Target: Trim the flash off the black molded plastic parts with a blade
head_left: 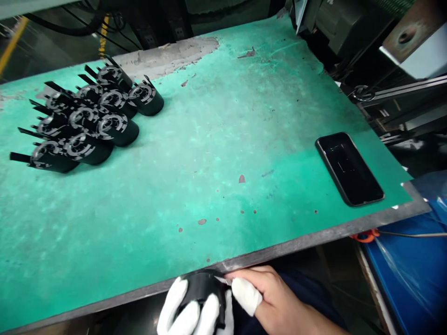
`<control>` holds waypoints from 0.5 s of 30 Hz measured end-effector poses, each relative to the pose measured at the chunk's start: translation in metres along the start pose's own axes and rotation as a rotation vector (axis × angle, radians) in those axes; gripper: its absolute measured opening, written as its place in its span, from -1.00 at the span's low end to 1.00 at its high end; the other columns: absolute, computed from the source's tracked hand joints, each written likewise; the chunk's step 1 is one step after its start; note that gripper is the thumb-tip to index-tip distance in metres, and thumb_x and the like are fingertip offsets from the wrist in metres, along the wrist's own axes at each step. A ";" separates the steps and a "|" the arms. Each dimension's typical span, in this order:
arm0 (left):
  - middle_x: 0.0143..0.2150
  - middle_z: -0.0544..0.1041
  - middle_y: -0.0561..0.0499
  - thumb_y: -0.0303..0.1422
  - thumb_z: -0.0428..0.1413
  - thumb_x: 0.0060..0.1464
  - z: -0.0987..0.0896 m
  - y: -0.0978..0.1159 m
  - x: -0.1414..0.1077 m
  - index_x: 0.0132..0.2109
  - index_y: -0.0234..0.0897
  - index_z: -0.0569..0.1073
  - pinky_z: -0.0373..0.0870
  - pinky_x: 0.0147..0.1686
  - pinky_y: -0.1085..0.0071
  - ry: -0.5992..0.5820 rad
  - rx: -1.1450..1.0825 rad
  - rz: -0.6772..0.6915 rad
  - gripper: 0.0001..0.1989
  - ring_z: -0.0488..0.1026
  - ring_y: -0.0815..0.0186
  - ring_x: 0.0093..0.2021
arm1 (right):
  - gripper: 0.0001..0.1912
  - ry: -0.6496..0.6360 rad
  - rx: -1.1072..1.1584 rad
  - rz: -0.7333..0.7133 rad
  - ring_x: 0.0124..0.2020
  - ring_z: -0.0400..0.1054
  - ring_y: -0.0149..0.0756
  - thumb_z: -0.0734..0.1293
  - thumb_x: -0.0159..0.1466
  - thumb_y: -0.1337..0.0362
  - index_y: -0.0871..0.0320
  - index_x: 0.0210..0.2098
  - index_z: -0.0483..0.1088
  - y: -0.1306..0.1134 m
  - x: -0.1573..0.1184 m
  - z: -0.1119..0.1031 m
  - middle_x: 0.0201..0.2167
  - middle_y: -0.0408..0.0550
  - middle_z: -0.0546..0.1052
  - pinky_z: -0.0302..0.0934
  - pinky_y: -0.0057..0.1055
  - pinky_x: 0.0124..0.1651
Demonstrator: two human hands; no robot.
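Observation:
At the table's front edge, my left hand (195, 314), in a white glove, is wrapped round a black cylindrical part (199, 287). My right hand (265, 293) is beside it, bare but for a white cover on the thumb. Its thumb and forefinger pinch a small, thin, pale piece (225, 280) against the side of the black part; what the piece is cannot be made out. Several similar black cylindrical parts (118, 129) stand in a close group at the left of the green table, with thin black prongs sticking out from them.
The green table (209, 163) has worn patches and a grey front edge. A black phone (350, 168) lies on its right side. Dark machinery (342, 28) stands at the back right. Below the right corner are an orange loop (365, 236) and blue plastic (412, 270).

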State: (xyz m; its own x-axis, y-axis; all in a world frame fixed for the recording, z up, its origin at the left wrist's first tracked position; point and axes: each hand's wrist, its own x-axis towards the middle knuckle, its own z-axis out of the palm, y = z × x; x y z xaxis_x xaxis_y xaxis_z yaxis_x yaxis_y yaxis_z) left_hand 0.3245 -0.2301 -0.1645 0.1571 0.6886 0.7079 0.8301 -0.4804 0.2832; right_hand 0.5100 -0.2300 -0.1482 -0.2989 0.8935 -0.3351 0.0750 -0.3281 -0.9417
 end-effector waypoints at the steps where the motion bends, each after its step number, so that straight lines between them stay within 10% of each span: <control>1: -0.20 0.34 0.03 -0.52 0.46 -0.31 -0.001 -0.002 -0.001 -0.22 -0.15 0.53 0.61 -0.04 0.00 -0.009 -0.008 0.003 -0.55 0.47 0.09 -0.05 | -0.69 -0.012 -0.009 -0.026 -0.11 0.50 -0.20 0.23 0.44 0.16 0.05 0.00 0.57 -0.001 0.000 -0.001 -0.15 -0.05 0.64 0.29 -0.38 0.04; 9: -0.32 0.37 0.01 -0.44 0.52 -0.45 -0.003 -0.035 -0.008 -0.40 -0.17 0.56 0.62 -0.06 0.00 -0.006 -0.013 0.366 -0.62 0.47 -0.02 0.03 | -0.60 -0.056 -0.075 -0.021 -0.33 0.38 -0.28 0.13 0.49 0.12 0.12 -0.33 0.49 -0.003 0.009 0.004 -0.41 -0.13 0.51 0.22 -0.38 -0.20; 15: -0.30 0.39 0.00 -0.49 0.46 -0.30 -0.006 -0.030 0.000 -0.44 -0.18 0.54 0.58 0.03 0.00 -0.069 -0.007 0.395 -0.73 0.43 0.02 0.07 | -0.62 -0.018 -0.133 0.001 -0.32 0.36 -0.30 0.14 0.48 0.14 0.12 -0.38 0.43 -0.006 0.008 0.009 -0.42 -0.14 0.49 0.18 -0.39 -0.21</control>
State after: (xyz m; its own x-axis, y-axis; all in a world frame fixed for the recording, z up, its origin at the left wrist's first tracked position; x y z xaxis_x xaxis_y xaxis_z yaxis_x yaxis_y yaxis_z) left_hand 0.2963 -0.2196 -0.1690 0.4990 0.4853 0.7180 0.6952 -0.7188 0.0026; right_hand 0.4990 -0.2235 -0.1447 -0.3158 0.8873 -0.3362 0.2004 -0.2840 -0.9377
